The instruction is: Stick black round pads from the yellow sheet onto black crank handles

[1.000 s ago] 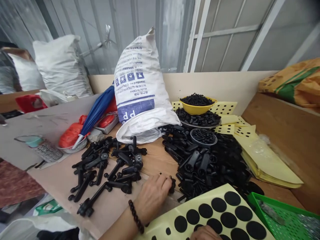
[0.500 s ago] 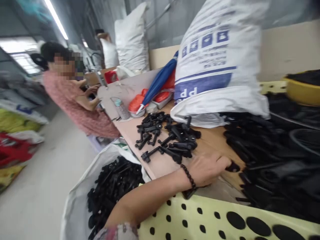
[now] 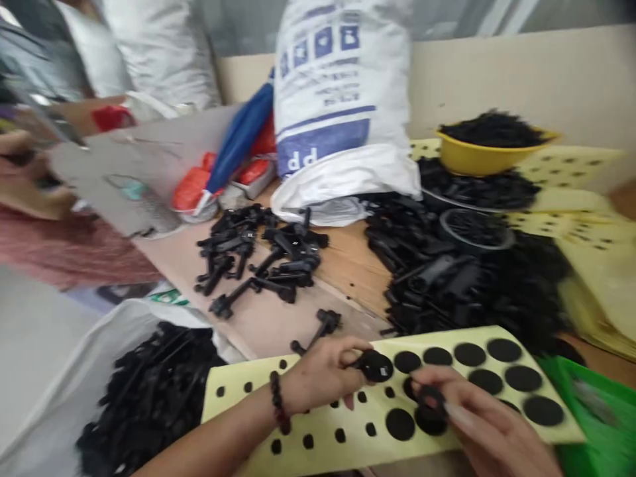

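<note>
My left hand (image 3: 328, 371), with a dark beaded bracelet at the wrist, is closed on a black part (image 3: 375, 366) with a round end. To its right my right hand (image 3: 472, 411) pinches a small round black piece (image 3: 431, 401) with a reddish spot. Both hands are over a pale yellow sheet (image 3: 298, 457) that carries large black discs (image 3: 544, 411) and small black dots. Beyond my left hand lies a single black part (image 3: 325, 324), near a pile of similar black parts (image 3: 288, 255).
A white bag of black parts (image 3: 154, 384) is at lower left. A printed white sack (image 3: 342, 99), a blue umbrella (image 3: 243, 136), a yellow bowl (image 3: 491, 154) and a black heap (image 3: 462, 285) are behind. A green tray (image 3: 596, 424) sits at right; a person's arm (image 3: 34, 192) shows at left.
The view has swung right. My left hand has moved from beside the black heap to over the yellow sheet, and my right hand has come into view with a small piece.
</note>
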The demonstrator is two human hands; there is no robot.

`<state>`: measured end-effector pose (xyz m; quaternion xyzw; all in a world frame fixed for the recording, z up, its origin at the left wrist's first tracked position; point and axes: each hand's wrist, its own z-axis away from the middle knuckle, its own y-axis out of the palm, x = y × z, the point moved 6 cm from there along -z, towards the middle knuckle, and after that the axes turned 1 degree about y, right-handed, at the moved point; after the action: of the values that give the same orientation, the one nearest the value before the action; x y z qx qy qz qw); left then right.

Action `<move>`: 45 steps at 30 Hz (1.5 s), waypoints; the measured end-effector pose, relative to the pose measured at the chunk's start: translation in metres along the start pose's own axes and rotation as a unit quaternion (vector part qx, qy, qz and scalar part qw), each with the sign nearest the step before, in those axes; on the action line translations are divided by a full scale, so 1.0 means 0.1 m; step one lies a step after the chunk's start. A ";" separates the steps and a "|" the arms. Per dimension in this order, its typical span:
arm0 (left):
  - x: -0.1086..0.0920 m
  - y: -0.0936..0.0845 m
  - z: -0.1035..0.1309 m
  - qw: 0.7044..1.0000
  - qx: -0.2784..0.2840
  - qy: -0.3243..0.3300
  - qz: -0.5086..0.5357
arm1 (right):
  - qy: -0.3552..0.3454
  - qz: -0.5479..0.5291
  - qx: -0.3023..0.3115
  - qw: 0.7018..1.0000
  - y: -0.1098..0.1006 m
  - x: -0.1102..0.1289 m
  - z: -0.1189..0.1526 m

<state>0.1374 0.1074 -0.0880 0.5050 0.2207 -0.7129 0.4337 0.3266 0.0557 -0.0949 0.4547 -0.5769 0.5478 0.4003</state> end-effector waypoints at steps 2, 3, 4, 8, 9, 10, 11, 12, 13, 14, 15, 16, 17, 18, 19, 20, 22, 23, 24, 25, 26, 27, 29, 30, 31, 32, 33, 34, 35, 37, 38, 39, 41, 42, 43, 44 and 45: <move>-0.01 0.00 -0.02 0.998 0.024 0.006 -0.053 | 0.065 -0.096 0.008 0.993 0.02 0.06 -0.07; -0.03 0.02 -0.03 0.997 0.041 0.012 -0.069 | 0.083 -0.125 0.007 0.989 0.05 0.09 -0.12; -0.05 0.04 -0.04 0.995 0.058 0.019 -0.080 | 0.094 -0.145 0.004 0.985 0.07 0.12 -0.16; -0.09 0.07 -0.05 0.991 0.073 0.015 -0.115 | 0.120 -0.179 0.011 0.976 0.19 0.15 -0.23; -0.10 0.07 -0.04 0.989 0.072 0.012 -0.125 | 0.125 -0.183 0.015 0.975 0.21 0.13 -0.23; -0.11 0.07 -0.04 0.988 0.073 0.012 -0.135 | 0.130 -0.186 0.020 0.974 0.22 0.12 -0.23; -0.13 0.08 -0.03 0.986 0.077 0.016 -0.144 | 0.136 -0.189 0.025 0.972 0.23 0.11 -0.23; -0.15 0.08 -0.02 0.985 0.079 0.022 -0.153 | 0.142 -0.191 0.030 0.971 0.24 0.10 -0.23; -0.17 0.07 -0.02 0.983 0.078 0.027 -0.162 | 0.147 -0.192 0.034 0.970 0.25 0.10 -0.23; -0.18 0.07 -0.01 0.982 0.076 0.029 -0.172 | 0.152 -0.192 0.037 0.969 0.25 0.09 -0.24; -0.18 0.06 -0.01 0.981 0.070 0.028 -0.180 | 0.155 -0.192 0.039 0.968 0.25 0.10 -0.24; -0.19 0.05 -0.01 0.980 0.065 0.026 -0.187 | 0.157 -0.191 0.040 0.968 0.25 0.10 -0.25; -0.19 0.05 -0.02 0.980 0.061 0.022 -0.190 | 0.158 -0.189 0.041 0.968 0.25 0.10 -0.26; -0.19 0.05 -0.02 0.979 0.060 0.019 -0.193 | 0.159 -0.187 0.040 0.969 0.25 0.11 -0.26; -0.19 0.05 -0.02 0.979 0.060 0.017 -0.195 | 0.159 -0.184 0.039 0.969 0.25 0.11 -0.26; -0.19 0.06 -0.02 0.979 0.058 0.017 -0.197 | 0.159 -0.181 0.038 0.970 0.25 0.11 -0.27; -0.19 0.07 -0.03 0.978 0.054 0.018 -0.201 | 0.157 -0.173 0.037 0.972 0.25 0.11 -0.27; -0.19 0.07 -0.03 0.978 0.051 0.018 -0.203 | 0.156 -0.169 0.036 0.973 0.25 0.11 -0.27; -0.19 0.07 -0.03 0.978 0.048 0.019 -0.204 | 0.154 -0.166 0.036 0.973 0.25 0.12 -0.27; -0.19 0.07 -0.03 0.977 0.047 0.020 -0.206 | 0.153 -0.162 0.037 0.974 0.25 0.12 -0.27; -0.19 0.07 -0.03 0.977 0.049 0.022 -0.208 | 0.151 -0.159 0.037 0.975 0.25 0.12 -0.28; -0.20 0.08 -0.03 0.976 0.050 0.026 -0.210 | 0.150 -0.155 0.038 0.976 0.25 0.12 -0.28; -0.21 0.09 -0.03 0.974 0.055 0.036 -0.217 | 0.148 -0.146 0.038 0.977 0.25 0.13 -0.28; -0.22 0.09 -0.02 0.973 0.055 0.042 -0.220 | 0.147 -0.141 0.037 0.978 0.24 0.13 -0.29; -0.24 0.10 -0.02 0.973 0.053 0.047 -0.221 | 0.144 -0.136 0.035 0.980 0.24 0.14 -0.29; -0.25 0.10 -0.02 0.972 0.049 0.052 -0.223 | 0.141 -0.131 0.033 0.981 0.24 0.14 -0.29; -0.26 0.10 -0.01 0.972 0.043 0.056 -0.224 | 0.139 -0.128 0.031 0.981 0.24 0.14 -0.29; -0.27 0.10 -0.01 0.972 0.038 0.060 -0.226 | 0.137 -0.126 0.030 0.982 0.24 0.14 -0.29; -0.28 0.10 -0.01 0.971 0.035 0.062 -0.229 | 0.136 -0.123 0.029 0.983 0.24 0.15 -0.29; -0.28 0.10 0.00 0.970 0.035 0.062 -0.234 | 0.133 -0.119 0.031 0.983 0.24 0.15 -0.30; -0.28 0.10 0.00 0.970 0.035 0.060 -0.235 | 0.132 -0.117 0.032 0.984 0.24 0.15 -0.30; -0.26 0.10 -0.01 0.970 0.037 0.055 -0.236 | 0.129 -0.114 0.033 0.984 0.24 0.15 -0.30; -0.23 0.10 -0.03 0.970 0.043 0.040 -0.234 | 0.125 -0.109 0.033 0.986 0.24 0.15 -0.30; -0.21 0.10 -0.04 0.971 0.050 0.033 -0.234 | 0.123 -0.107 0.034 0.986 0.24 0.15 -0.30; -0.19 0.11 -0.05 0.970 0.058 0.028 -0.234 | 0.122 -0.104 0.034 0.986 0.24 0.15 -0.30; -0.18 0.11 -0.07 0.969 0.066 0.025 -0.236 | 0.121 -0.103 0.037 0.987 0.24 0.15 -0.30; -0.16 0.12 -0.08 0.968 0.070 0.024 -0.240 | 0.120 -0.103 0.038 0.987 0.24 0.15 -0.30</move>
<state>0.1531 0.1138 -0.0748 0.4833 0.2953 -0.7975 0.2078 0.2983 0.0836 -0.0842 0.4578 -0.4536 0.5759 0.5030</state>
